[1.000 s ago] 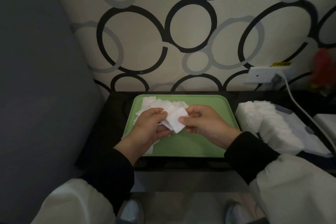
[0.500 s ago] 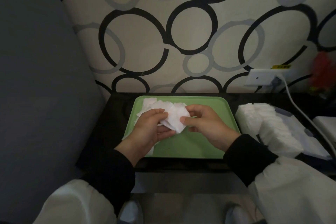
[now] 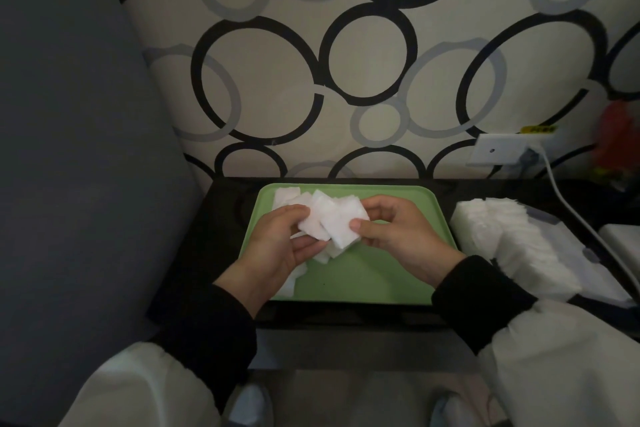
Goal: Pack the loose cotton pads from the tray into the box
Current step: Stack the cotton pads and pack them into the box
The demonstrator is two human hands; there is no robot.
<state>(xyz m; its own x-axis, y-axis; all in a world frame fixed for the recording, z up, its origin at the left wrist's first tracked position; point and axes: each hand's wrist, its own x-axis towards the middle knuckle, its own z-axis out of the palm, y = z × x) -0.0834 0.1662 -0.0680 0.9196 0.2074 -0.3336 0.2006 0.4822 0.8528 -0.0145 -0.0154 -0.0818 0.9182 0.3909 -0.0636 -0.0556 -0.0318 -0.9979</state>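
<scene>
Cotton pads (image 3: 288, 193) on green tray (image 3: 367, 274); pad stack (image 3: 512, 239) in box (image 3: 588, 267)

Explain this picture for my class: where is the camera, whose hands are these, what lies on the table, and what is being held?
No machine here: a person wears a camera on the head, looking down at their own two hands. The left hand and right hand together pinch a bunch of cotton pads above a green tray on a dark table. More loose pads lie on the tray. To the right sits a thick white stack of pads.
</scene>
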